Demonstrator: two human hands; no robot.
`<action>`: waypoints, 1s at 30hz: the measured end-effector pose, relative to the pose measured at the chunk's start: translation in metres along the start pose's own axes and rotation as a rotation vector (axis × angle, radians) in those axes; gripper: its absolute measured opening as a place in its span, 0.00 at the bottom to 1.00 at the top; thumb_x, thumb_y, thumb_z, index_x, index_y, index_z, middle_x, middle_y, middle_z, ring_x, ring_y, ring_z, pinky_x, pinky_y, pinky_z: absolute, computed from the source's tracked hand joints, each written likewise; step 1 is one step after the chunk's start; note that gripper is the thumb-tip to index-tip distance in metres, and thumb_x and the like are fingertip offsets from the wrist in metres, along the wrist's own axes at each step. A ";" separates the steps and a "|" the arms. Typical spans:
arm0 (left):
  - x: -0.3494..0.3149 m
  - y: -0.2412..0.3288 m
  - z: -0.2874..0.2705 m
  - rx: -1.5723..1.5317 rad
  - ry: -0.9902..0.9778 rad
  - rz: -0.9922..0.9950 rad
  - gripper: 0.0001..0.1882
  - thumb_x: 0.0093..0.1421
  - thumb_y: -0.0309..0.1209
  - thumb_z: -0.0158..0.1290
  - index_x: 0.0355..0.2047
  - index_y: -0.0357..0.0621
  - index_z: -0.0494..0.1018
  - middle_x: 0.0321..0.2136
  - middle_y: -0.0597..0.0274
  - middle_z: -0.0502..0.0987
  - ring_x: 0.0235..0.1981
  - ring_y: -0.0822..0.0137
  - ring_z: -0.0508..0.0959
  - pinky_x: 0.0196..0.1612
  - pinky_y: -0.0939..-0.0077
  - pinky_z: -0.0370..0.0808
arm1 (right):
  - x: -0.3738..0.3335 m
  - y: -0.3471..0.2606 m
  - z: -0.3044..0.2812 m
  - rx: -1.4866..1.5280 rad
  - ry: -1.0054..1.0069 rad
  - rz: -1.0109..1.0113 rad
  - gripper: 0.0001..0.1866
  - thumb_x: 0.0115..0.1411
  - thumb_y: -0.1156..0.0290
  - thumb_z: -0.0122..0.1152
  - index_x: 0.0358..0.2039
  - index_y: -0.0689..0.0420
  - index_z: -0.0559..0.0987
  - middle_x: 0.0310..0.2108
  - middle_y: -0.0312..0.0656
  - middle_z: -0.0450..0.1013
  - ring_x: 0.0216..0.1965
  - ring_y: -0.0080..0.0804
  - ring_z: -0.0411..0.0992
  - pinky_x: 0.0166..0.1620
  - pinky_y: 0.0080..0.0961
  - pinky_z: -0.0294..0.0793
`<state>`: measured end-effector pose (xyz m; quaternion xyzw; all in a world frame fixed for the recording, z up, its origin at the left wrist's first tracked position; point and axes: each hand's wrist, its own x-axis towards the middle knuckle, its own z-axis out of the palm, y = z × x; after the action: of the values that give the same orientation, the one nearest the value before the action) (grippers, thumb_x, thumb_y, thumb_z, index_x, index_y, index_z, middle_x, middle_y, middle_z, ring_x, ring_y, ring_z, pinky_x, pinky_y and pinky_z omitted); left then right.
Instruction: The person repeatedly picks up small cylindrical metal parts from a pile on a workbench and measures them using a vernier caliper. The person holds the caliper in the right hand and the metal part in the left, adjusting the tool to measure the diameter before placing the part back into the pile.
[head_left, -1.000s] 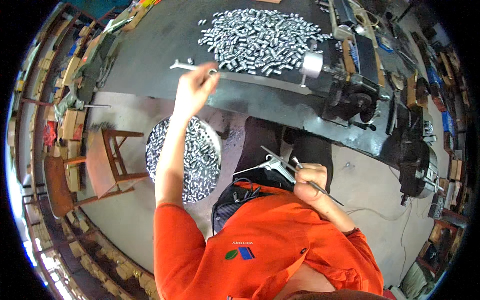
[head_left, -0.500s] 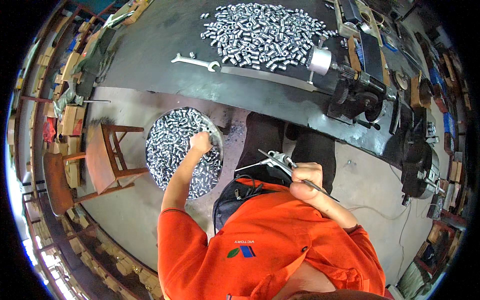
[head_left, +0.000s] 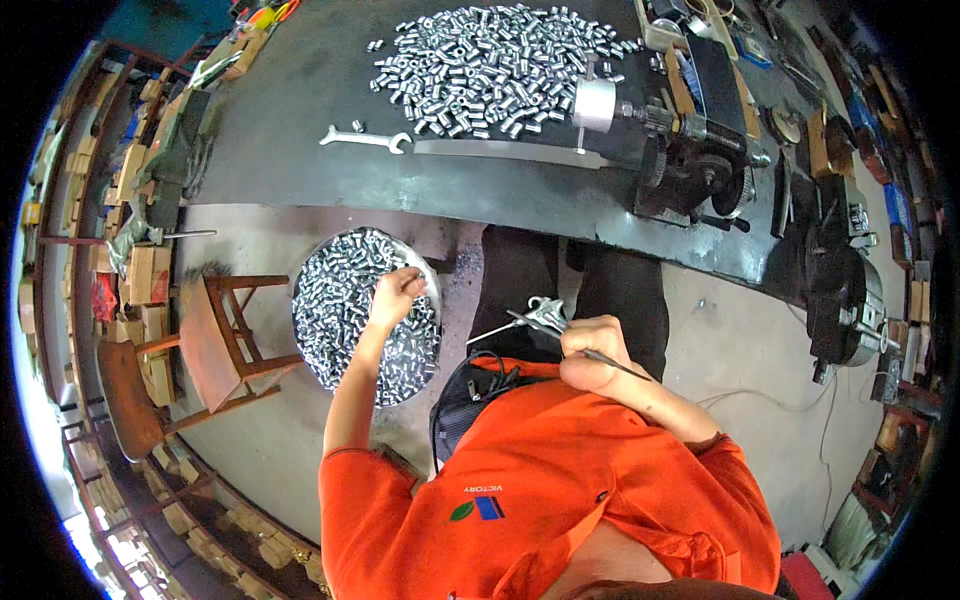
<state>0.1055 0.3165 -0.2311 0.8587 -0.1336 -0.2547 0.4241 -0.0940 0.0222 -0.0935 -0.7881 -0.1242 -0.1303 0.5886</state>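
Observation:
Above the far right part of a round tub (head_left: 434,290) filled with small shiny metal sleeves (head_left: 345,300), my left hand (head_left: 396,290) has its fingers bent and drawn together. Whatever they may pinch is too small to make out. My right hand (head_left: 596,348) is in front of my waist, closed around a slim dark bar-shaped tool (head_left: 622,367) whose ends stick out on both sides of the fist. Close to that tool's far end is a silver air blow gun (head_left: 545,306) with a long thin nozzle; the fist partly hides how the two lie together.
A dark workbench (head_left: 400,185) runs across ahead, bearing a large heap of metal sleeves (head_left: 490,70), an open-end wrench (head_left: 365,141), a long flat metal strip (head_left: 500,151) and a geared machine (head_left: 690,170). Left of the tub stands a wooden chair (head_left: 215,345). Shelves with boxes line the left side.
My left hand has come up slightly from the sleeves and turned, with its fingers now showing. My right hand keeps its grip on the bar-shaped tool. The whole view has shifted a little.

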 end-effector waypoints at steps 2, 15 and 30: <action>-0.024 0.055 0.010 -0.489 -0.112 0.051 0.13 0.57 0.22 0.49 0.43 0.31 0.68 0.33 0.48 0.77 0.33 0.59 0.79 0.41 0.71 0.74 | 0.002 0.005 0.000 -0.005 -0.058 0.006 0.13 0.40 0.74 0.51 0.09 0.59 0.56 0.09 0.42 0.53 0.10 0.37 0.56 0.15 0.31 0.52; -0.055 0.139 0.066 -1.285 -0.465 -0.056 0.15 0.60 0.37 0.49 0.35 0.33 0.72 0.18 0.61 0.71 0.15 0.68 0.71 0.30 0.72 0.72 | 0.019 0.012 0.009 0.071 -0.121 0.017 0.14 0.37 0.74 0.56 0.11 0.60 0.58 0.10 0.45 0.56 0.12 0.44 0.60 0.17 0.34 0.54; -0.056 0.180 0.054 -0.663 -0.414 0.257 0.09 0.55 0.22 0.53 0.37 0.32 0.71 0.26 0.59 0.75 0.26 0.71 0.76 0.31 0.80 0.74 | 0.013 0.027 0.014 0.082 -0.178 0.138 0.10 0.38 0.74 0.55 0.10 0.59 0.64 0.09 0.45 0.61 0.11 0.39 0.62 0.17 0.30 0.58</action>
<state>0.0270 0.1966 -0.0968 0.5825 -0.2330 -0.3962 0.6704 -0.0715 0.0286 -0.1166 -0.7784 -0.1268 -0.0140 0.6146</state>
